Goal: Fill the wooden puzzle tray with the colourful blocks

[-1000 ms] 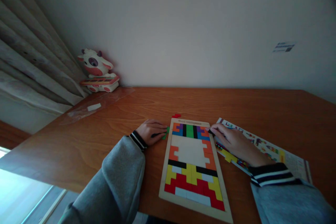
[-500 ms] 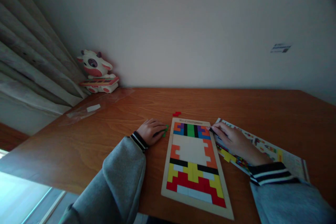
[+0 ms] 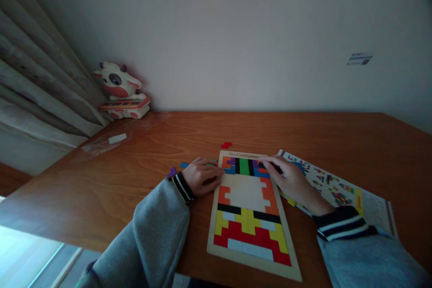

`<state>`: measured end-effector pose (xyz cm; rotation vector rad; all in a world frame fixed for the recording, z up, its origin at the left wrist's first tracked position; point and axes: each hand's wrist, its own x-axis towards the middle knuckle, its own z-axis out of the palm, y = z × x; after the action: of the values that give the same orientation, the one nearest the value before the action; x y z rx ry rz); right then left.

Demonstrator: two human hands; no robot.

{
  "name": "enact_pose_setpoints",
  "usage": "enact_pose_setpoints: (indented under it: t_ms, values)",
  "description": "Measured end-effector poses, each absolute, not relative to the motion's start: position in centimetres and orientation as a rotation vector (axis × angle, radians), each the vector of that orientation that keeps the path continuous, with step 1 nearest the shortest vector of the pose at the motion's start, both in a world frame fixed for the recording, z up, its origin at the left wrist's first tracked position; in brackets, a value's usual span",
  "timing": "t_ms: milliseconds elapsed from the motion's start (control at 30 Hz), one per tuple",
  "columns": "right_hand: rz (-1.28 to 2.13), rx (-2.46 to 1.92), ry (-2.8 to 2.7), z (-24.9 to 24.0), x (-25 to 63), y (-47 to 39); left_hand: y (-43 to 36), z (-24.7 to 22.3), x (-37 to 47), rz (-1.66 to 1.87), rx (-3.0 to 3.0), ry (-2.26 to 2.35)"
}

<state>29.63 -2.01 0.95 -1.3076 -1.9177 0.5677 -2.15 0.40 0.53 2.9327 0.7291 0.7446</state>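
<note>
A wooden puzzle board point(image 3: 221, 220) lies before me, partly filled with coloured block pieces. Its middle shows bare wood between orange pieces point(image 3: 269, 195). At the top right corner, the fingers of my right hand point(image 3: 292, 180) pinch a black puzzle piece point(image 3: 261, 165), mostly covered by the fingertips. My left hand point(image 3: 204, 176) is open, its fingertips resting on the left rim of the board. Behind its knuckles a green piece point(image 3: 212, 162) partly shows.
A red piece point(image 3: 226, 145) lies beyond the board. Blue point(image 3: 184, 164) and purple point(image 3: 172, 172) pieces lie left of my left hand. To the right is a printed sheet point(image 3: 347, 189), with a yellow piece point(image 3: 290, 201) at its edge. A toy cow with a keyboard point(image 3: 123, 92) stands far left.
My right hand has moved left onto the board's top right corner with the black piece. My left hand has shifted right, from beside the green piece to the board's rim.
</note>
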Motion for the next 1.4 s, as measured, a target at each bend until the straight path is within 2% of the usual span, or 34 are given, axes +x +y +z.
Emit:
enact_pose_setpoints:
  t_ms: [200, 333, 533, 700, 900, 1233, 1400]
  values:
    - [0.807, -1.231, -1.970, 0.9, 27.3, -2.1, 0.4, 0.2, -2.1, 0.738, 2.972, 0.782]
    - [0.846, -1.200, -2.072, 1.3, 24.4, -2.0, 0.3, 0.2, -2.1, 0.681, 2.981, 0.812]
    - [0.245, -1.204, -2.265, 1.2, 22.5, -2.2, 0.3, 0.3, -2.2, 0.714, 2.995, 0.798]
    - [0.122, -1.214, -2.294, 0.3, 24.9, -2.3, 0.0, 0.5, -2.0, 0.751, 2.974, 0.708]
    - [-0.136, -1.503, -2.247, -0.3, 24.1, -2.4, -0.4, 0.6, -1.5, 0.702, 3.003, 0.650]
    - [0.019, -1.119, -2.311, 1.1, 26.2, -2.5, -0.3, 1.0, -1.7, 0.756, 3.050, 0.634]
    - [-0.007, -1.166, -2.252, 1.0, 26.4, -2.4, 0.0, 0.7, -1.9, 0.781, 3.054, 0.693]
